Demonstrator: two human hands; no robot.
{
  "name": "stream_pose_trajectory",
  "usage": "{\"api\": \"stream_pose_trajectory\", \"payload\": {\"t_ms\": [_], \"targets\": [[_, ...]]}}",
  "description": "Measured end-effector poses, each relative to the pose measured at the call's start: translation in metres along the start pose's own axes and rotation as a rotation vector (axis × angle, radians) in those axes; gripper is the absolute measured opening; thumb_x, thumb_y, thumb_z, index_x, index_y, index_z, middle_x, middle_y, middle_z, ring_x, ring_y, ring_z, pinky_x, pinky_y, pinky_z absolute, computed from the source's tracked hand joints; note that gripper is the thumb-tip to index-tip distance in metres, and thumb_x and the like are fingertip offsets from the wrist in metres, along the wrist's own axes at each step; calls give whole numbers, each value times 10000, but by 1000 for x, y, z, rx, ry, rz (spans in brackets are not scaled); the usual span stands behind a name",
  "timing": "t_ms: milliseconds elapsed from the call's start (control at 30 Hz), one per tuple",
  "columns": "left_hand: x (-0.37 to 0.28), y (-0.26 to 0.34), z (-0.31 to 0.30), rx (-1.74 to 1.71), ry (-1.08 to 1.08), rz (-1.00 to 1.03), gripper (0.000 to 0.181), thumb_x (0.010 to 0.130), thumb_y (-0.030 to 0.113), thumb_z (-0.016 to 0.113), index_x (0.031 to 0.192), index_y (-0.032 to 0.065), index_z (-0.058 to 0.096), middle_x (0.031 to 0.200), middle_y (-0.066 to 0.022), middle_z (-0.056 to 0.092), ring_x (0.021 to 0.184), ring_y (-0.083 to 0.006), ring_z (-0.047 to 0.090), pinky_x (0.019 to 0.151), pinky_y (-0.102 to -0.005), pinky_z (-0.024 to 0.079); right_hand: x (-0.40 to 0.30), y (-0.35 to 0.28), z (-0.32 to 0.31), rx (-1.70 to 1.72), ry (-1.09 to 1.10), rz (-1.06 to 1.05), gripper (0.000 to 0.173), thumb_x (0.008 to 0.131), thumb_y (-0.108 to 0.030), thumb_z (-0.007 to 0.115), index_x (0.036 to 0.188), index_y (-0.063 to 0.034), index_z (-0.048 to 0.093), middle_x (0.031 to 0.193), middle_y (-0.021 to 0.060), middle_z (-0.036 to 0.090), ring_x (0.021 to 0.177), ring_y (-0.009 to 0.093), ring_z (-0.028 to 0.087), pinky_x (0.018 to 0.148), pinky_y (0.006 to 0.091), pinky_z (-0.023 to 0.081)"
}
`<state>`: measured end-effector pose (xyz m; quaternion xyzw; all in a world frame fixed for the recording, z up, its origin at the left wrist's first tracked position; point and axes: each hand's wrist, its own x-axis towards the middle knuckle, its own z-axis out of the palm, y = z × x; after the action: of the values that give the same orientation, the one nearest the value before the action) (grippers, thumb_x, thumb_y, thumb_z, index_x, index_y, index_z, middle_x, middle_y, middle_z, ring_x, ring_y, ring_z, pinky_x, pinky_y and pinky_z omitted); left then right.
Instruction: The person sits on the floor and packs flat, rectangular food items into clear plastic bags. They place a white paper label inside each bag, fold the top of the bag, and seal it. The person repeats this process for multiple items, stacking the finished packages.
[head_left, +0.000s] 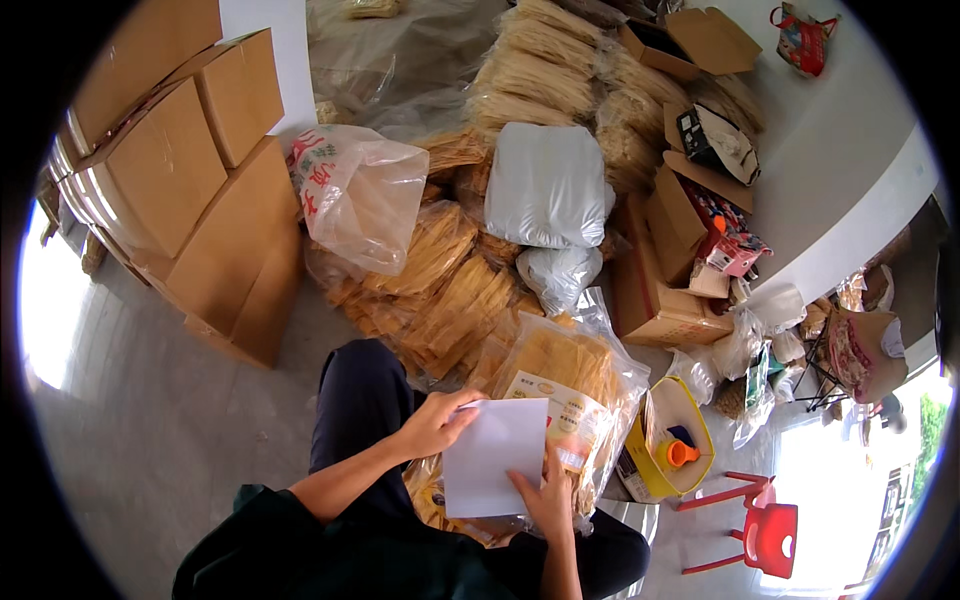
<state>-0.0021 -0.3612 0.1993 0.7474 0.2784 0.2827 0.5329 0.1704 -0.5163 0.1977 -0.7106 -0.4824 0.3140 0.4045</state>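
Observation:
A plain white sheet or stack of paper (495, 457) lies between my hands, above my lap. My left hand (441, 424) grips its upper left edge, thumb on top. At the lower right edge, my right hand (546, 495) holds it with the thumb over its face. Just behind the paper is a clear plastic bag of dried yellow-brown sticks (574, 352), bearing a printed label (559, 412). The paper hides part of that bag. Another bag of the same dried food (424, 495) shows under the paper's left side.
Bagged dried sticks (450, 300) pile up ahead, with a silver bag (546, 187) and a translucent printed bag (360, 199) on top. Cardboard boxes (217, 195) stack at left. At right stand a yellow box (679, 435) with an orange item (679, 453) and a red chair (769, 536).

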Motion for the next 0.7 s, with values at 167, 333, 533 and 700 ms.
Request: {"api": "stream_pose_trajectory", "payload": {"t_ms": [167, 333, 533, 700], "targets": [[26, 6, -20, 108, -397, -113, 194, 888, 65, 511, 1058, 11, 588, 857, -128, 661, 752, -208, 646, 698, -300, 484, -30, 20, -14, -46, 173, 118, 207, 819, -84, 631, 975, 51, 619, 792, 189, 644, 711, 260, 627, 665, 351, 479], [74, -9, -105, 273, -206, -153, 227, 890, 50, 476, 1078, 10, 597, 882, -83, 671, 762, -140, 639, 694, -272, 498, -65, 51, -75, -136, 800, 63, 180, 881, -100, 580, 886, 79, 595, 768, 116, 628, 682, 140, 568, 580, 294, 465], [101, -174, -162, -57, 39, -575, 268, 883, 80, 521, 1135, 1, 567, 918, -53, 631, 747, -139, 602, 678, -287, 512, -129, 76, -110, -706, 922, 256, 322, 908, -211, 563, 1011, 89, 616, 851, 281, 622, 661, 333, 592, 603, 421, 471], [70, -318, -131, -172, 300, -957, 326, 847, 97, 579, 1164, 20, 571, 1043, -107, 606, 960, -219, 590, 738, -336, 516, -134, 105, -97, -864, 894, 360, 344, 895, -212, 584, 1012, 111, 596, 883, 303, 607, 731, 399, 584, 671, 444, 473]]}}
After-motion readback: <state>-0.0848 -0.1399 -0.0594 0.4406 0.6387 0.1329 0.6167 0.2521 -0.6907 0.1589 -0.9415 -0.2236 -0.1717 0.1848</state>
